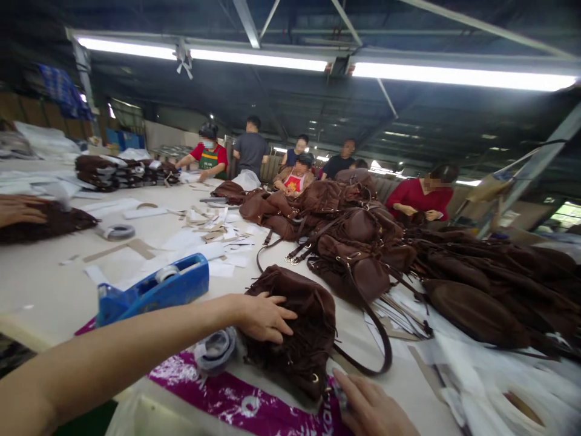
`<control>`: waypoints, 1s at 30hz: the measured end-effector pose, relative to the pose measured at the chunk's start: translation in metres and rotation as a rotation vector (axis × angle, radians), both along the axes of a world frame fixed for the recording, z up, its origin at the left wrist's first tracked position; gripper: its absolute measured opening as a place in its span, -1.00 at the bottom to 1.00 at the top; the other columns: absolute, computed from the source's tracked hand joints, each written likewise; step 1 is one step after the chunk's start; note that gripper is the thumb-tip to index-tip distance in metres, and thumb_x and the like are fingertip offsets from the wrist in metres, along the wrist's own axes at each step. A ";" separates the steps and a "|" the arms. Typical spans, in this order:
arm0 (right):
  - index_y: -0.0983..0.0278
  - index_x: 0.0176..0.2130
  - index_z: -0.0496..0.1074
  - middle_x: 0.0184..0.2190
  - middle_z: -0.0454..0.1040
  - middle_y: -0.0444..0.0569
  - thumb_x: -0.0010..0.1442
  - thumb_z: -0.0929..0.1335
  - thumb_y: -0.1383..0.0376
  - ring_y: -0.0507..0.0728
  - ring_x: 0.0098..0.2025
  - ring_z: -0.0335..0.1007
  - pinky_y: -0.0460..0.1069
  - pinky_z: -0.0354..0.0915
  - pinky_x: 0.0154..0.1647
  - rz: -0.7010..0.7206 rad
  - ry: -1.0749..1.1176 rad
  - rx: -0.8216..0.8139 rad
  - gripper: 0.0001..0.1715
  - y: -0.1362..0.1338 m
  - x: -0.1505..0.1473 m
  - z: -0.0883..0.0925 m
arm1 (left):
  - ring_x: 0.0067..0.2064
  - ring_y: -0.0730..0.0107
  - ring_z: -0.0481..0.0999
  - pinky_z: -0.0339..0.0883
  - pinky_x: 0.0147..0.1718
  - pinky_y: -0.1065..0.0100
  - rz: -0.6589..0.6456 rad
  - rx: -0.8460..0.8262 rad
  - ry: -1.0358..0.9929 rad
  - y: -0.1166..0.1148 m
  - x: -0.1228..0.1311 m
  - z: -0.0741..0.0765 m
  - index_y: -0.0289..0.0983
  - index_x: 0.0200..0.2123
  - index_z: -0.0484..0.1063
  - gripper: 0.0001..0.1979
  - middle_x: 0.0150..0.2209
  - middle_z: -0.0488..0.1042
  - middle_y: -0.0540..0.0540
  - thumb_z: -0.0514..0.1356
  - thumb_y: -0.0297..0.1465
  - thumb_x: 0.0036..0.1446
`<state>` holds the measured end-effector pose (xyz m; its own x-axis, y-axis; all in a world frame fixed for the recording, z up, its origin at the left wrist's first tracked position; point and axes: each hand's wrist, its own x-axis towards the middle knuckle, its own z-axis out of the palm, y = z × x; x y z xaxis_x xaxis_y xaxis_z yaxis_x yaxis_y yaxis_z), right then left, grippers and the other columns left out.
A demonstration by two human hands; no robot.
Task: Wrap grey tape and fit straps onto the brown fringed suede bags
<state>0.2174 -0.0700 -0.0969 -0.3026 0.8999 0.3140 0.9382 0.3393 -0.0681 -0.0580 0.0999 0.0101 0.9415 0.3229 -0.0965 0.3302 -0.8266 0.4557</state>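
Observation:
A dark brown fringed handbag [313, 303] lies on the table in front of me, its long strap [385, 357] looping out to the right. My left hand [267, 318] rests on the bag's upper face with fingers spread, not gripping it. At the bottom edge, my right hand [370, 406] is beside the bag's lower right corner. Its visible fingers are stretched toward the bag, over a purple plastic bag [245, 402] with white print; part of this hand is out of frame. A roll of grey strip [215, 351] sits just left of the handbag, under my left wrist.
A blue tape dispenser [154, 287] stands left of my forearm. Brown handbags [358, 227] are heaped behind and to the right. Paper scraps [213, 233] cover the middle. Another person's hand [20, 210] rests on brown material at far left. Several co-workers stand across the table.

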 end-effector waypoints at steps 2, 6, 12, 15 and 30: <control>0.01 0.15 0.32 -0.18 0.56 -0.05 0.08 0.27 0.53 0.16 -0.25 0.52 -0.03 0.39 -0.28 -0.049 -0.107 -0.003 -0.29 0.017 -0.003 0.013 | 0.24 -0.12 0.19 0.01 0.14 -0.19 0.102 0.056 0.002 0.012 0.011 -0.014 -0.05 -0.10 0.51 -0.74 0.19 0.34 -0.06 0.15 -0.30 0.14; 0.17 -0.01 0.47 -0.18 0.55 0.08 0.02 0.27 0.60 0.29 -0.16 0.49 0.16 0.32 -0.10 -0.241 -0.237 0.019 -0.40 0.051 -0.007 0.053 | 0.19 -0.13 0.25 0.14 0.08 -0.13 0.323 0.155 -0.086 0.048 0.029 -0.025 -0.25 0.05 0.40 -0.63 0.26 0.21 -0.26 0.08 -0.32 0.19; 0.22 0.13 0.36 0.14 0.38 0.13 0.18 0.21 0.48 0.23 0.10 0.35 0.08 0.25 0.10 -0.043 -0.056 -0.091 -0.45 0.096 -0.041 0.087 | -0.05 0.20 0.43 0.22 0.02 0.21 0.486 0.261 -0.257 0.069 0.032 -0.005 -0.28 -0.21 0.50 -0.69 -0.12 0.52 -0.18 -0.05 -0.51 0.21; 0.21 0.19 0.29 0.25 0.22 0.13 0.13 0.24 0.48 0.24 0.18 0.27 0.08 0.21 0.13 -0.030 -0.001 -0.162 -0.36 0.122 -0.056 0.089 | -0.05 0.10 0.37 0.17 0.01 0.10 0.491 0.353 -0.309 0.051 0.026 0.000 -0.28 -0.33 0.50 -0.75 -0.16 0.48 -0.22 0.01 -0.51 0.16; 0.29 -0.33 0.39 -0.62 0.42 -0.15 0.13 0.22 0.47 0.06 -0.59 0.43 -0.11 0.27 -0.56 -0.193 0.361 -0.448 -0.81 0.239 -0.040 0.094 | -0.50 0.40 0.40 0.40 -0.42 0.34 0.756 -0.456 -0.545 0.098 0.012 -0.025 -0.27 -0.43 0.30 -0.93 -0.54 0.29 0.04 0.17 -0.50 -0.02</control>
<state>0.1770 0.1694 -0.0029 -0.0656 0.9963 -0.0556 0.8710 0.0299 -0.4904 -0.0457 0.1981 -0.0152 0.4606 0.8874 0.0207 0.3461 -0.2010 0.9164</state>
